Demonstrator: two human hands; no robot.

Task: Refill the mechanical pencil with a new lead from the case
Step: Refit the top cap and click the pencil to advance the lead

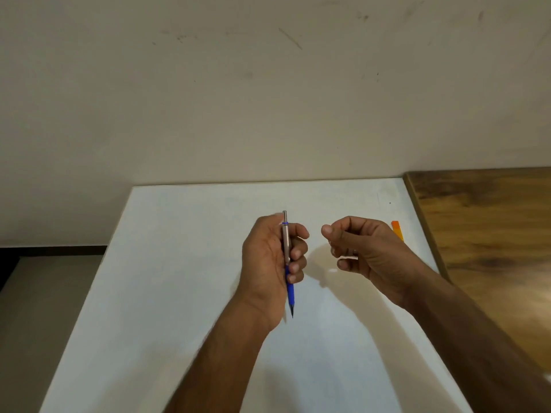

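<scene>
Gripped upright in the left hand point(269, 260), the mechanical pencil point(286, 257) points tip-down over the white table point(179, 263). Right hand point(362, 251) curls beside it; whether it pinches 1 lead, I cannot tell. Orange case point(398, 229) lies behind. Likely next: threading lead into the top end

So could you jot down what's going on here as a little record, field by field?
surface: white table against a wall
left hand: holds the mechanical pencil upright, tip pointing down
pencil look: metal barrel, blue lower section
right hand: fingers curled beside the pencil, apart from it; whether it pinches anything is too small to tell
orange case: on the table, partly hidden behind the right hand
other: wooden surface at right
</scene>
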